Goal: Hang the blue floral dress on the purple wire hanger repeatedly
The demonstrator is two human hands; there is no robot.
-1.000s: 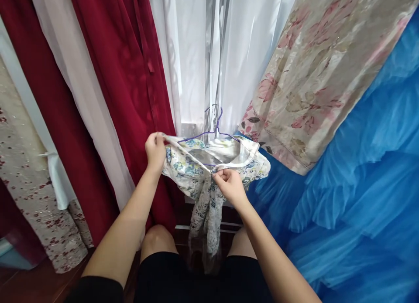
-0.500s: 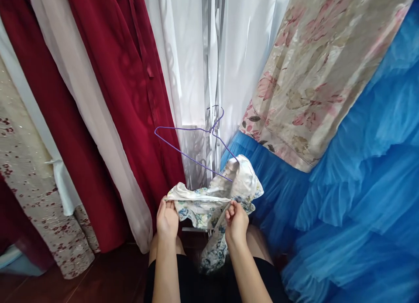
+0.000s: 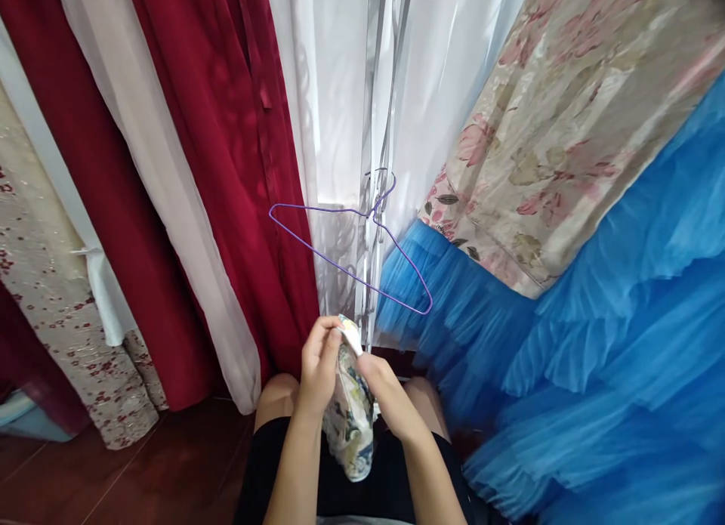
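A small white garment with a blue-green flower print hangs bunched between my two hands, low in the middle above my lap. My left hand is closed on its top edge from the left. My right hand grips it from the right, fingers wrapped round the cloth. Just above them a bare purple wire hanger hangs tilted from a thin silver pole, with nothing on it.
Hanging clothes crowd round: a dark red dress, a sheer white one, a pale pink one, a floral brocade and a blue tulle skirt. Dark wooden floor lies at lower left.
The flowered garment came off the purple hanger and down to my lap. My hands drew together and bunched it. The hanger now hangs bare.
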